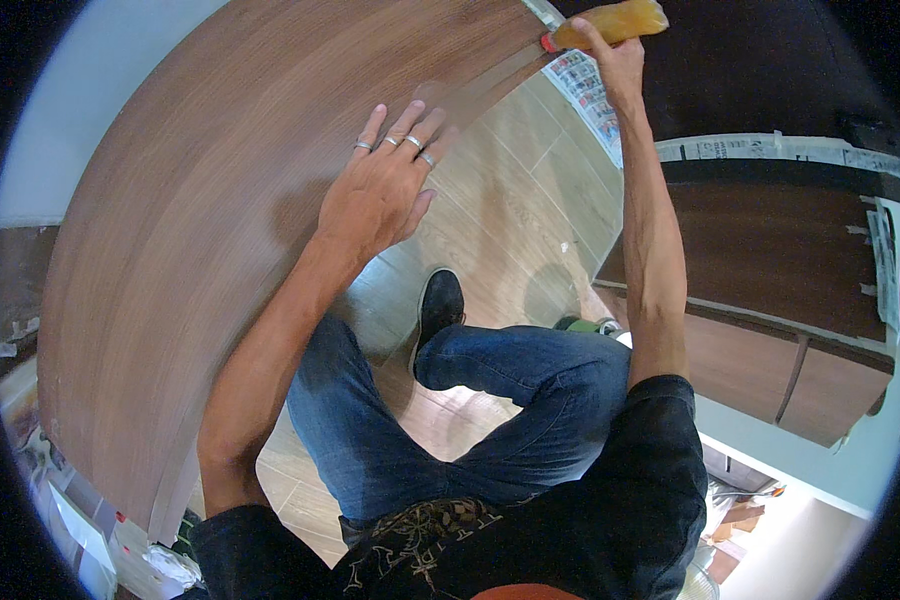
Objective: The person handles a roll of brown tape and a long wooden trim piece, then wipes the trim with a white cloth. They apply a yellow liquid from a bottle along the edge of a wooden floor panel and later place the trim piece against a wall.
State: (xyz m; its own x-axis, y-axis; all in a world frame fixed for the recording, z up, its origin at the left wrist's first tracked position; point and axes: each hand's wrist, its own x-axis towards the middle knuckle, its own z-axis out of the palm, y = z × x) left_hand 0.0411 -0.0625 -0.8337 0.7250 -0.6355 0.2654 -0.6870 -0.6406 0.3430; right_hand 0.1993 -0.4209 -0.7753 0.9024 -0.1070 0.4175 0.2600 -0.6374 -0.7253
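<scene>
My right hand (622,68) is closed around a soft plastic bottle (620,22) of amber-yellow liquid, held at arm's length at the top. Its red cap (549,42) points left, toward the far edge of a large brown wood-grain panel (200,190). Whether the cap touches the panel cannot be made out. My left hand (375,195) is open, fingers stretched out, over the panel's edge and nearest to it. Rings show on several fingers, and the fingertips are slightly blurred.
Printed newspaper (585,95) lies beyond the panel's end. Dark brown cabinet surfaces (760,240) edged with tape and paper stand on the right. A green round object (577,325) sits on the tiled floor (500,200) beside my knee. Assorted clutter (90,520) fills the lower left.
</scene>
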